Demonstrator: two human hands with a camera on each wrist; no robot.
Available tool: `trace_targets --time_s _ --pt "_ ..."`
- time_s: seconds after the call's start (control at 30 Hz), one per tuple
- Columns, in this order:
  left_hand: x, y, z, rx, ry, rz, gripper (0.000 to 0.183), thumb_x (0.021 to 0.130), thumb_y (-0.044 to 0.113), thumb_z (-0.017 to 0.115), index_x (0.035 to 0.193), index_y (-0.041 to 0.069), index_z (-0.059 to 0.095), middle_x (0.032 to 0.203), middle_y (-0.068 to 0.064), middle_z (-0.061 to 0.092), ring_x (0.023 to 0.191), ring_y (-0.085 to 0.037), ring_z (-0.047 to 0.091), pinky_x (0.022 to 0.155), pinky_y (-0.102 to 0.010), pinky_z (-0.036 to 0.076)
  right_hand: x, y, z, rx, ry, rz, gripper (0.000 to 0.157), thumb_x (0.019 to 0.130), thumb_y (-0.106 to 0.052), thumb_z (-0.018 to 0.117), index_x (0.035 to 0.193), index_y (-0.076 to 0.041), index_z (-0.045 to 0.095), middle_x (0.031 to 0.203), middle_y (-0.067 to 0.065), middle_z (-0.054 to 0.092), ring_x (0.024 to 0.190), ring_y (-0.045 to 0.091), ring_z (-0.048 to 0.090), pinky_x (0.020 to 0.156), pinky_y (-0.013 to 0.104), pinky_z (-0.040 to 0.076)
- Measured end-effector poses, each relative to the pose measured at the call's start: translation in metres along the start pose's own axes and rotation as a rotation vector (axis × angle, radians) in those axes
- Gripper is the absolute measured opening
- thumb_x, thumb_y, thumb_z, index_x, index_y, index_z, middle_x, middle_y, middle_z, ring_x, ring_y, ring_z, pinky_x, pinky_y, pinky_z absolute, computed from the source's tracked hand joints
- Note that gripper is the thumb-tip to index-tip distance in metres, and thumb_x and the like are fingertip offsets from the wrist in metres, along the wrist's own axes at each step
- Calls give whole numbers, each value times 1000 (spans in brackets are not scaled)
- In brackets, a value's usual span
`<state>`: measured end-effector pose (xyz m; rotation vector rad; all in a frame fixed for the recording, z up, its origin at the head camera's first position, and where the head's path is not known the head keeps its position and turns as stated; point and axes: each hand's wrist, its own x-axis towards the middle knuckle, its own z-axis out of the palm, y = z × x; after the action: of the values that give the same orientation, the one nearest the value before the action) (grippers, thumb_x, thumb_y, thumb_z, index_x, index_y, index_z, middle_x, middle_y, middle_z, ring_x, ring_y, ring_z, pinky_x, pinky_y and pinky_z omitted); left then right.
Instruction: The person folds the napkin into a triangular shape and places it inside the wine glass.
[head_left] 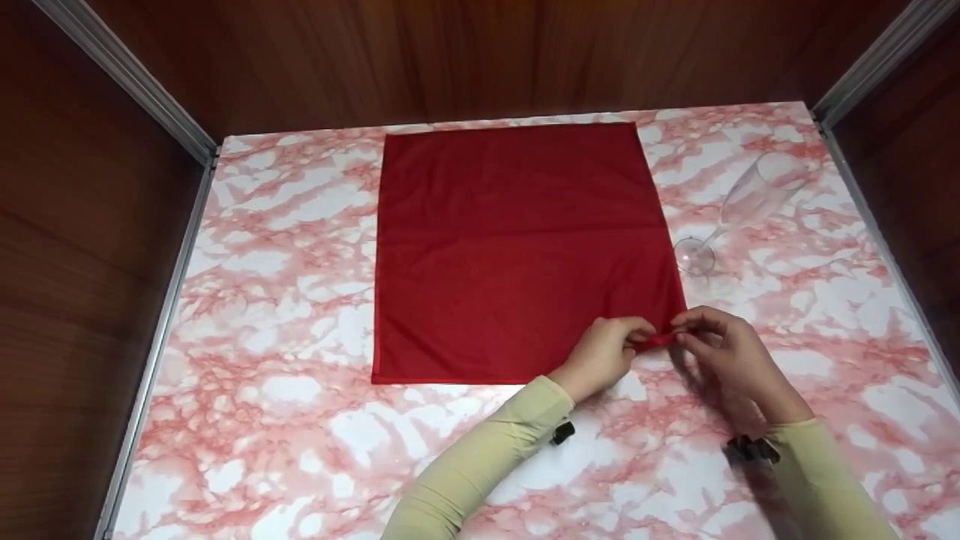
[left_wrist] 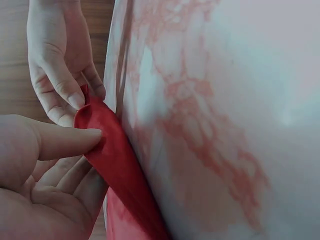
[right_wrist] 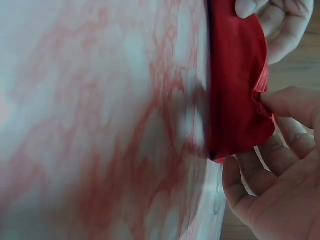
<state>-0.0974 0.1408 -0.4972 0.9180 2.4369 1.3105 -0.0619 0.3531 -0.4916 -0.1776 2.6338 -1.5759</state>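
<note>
A red cloth napkin [head_left: 517,247] lies spread on the table, its near right corner lifted and bunched between both hands. My left hand [head_left: 604,352] pinches the near edge just left of that corner, and in the left wrist view its thumb [left_wrist: 75,141] presses on top of the red fabric [left_wrist: 117,155]. At the corner itself my right hand [head_left: 724,352] pinches the cloth between thumb and fingers. The right wrist view shows the fabric [right_wrist: 235,85] puckered under the right thumb [right_wrist: 292,102], with the other fingers below it. Most of the napkin lies flat with faint creases.
A clear champagne flute [head_left: 757,195] lies on its side right of the napkin, its foot [head_left: 695,256] close to the cloth's right edge. The table [head_left: 285,450] has a pink-and-white marbled top. Brown wood panels [head_left: 480,60] with metal edging stand at the back and both sides.
</note>
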Motion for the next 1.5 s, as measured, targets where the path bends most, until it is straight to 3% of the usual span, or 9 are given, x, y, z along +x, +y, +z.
trace_targets --time_s 0.2,0.37,0.53,0.73,0.9,1.17,1.3,1.5 --pt "1 -3 -7 -66 -11 -35 36 81 -15 61 108 7 71 100 0 70 88 -2 62 74 -8 44 7 1 -3 132 -69 -27 27 85 -4 71 109 5 63 107 21 62 98 15 61 94 18 42" --pt "1 -5 -12 -142 -5 -68 36 81 -17 59 108 4 70 100 -4 70 87 -5 63 71 -8 45 12 3 -7 99 -93 -71 35 80 1 74 114 5 62 111 20 61 104 14 57 98 17 36" --pt "-1 -9 -19 -233 12 -117 35 81 -17 60 109 2 69 100 -6 69 86 -8 64 72 -11 47 19 -5 -7 108 -66 -81 32 81 13 68 112 8 62 110 23 62 107 11 56 97 19 38" --pt "-5 -13 -33 -317 32 -152 32 81 -15 63 109 0 68 102 -9 67 88 -10 63 74 -13 49 25 -31 -9 111 -62 -163 26 81 20 60 107 15 59 103 33 60 98 18 62 90 22 44" --pt "-9 -19 -48 -368 26 -165 33 82 -14 64 112 -2 67 105 -10 65 92 -12 62 78 -16 49 30 -41 -9 94 -83 -173 26 81 18 62 107 13 61 103 28 61 96 18 60 88 20 44" --pt "-7 -22 -62 -471 -12 -246 35 82 -11 67 116 -2 64 107 -8 64 90 -12 61 78 -19 50 45 -48 -6 90 -91 -206 21 84 14 62 105 13 61 99 25 61 93 17 59 86 21 45" --pt "0 -17 -63 -503 17 -249 34 83 -4 70 116 -5 63 105 -10 66 91 -13 64 78 -19 51 53 -58 -4 80 -103 -234 21 84 14 62 105 12 62 98 25 61 90 19 61 84 23 47" --pt "7 -12 -67 -475 129 -247 25 88 4 68 112 -3 66 105 -10 68 95 -14 65 80 -19 50 67 -68 -3 65 -124 -283 21 84 14 62 105 12 62 100 24 62 91 19 61 83 24 47"
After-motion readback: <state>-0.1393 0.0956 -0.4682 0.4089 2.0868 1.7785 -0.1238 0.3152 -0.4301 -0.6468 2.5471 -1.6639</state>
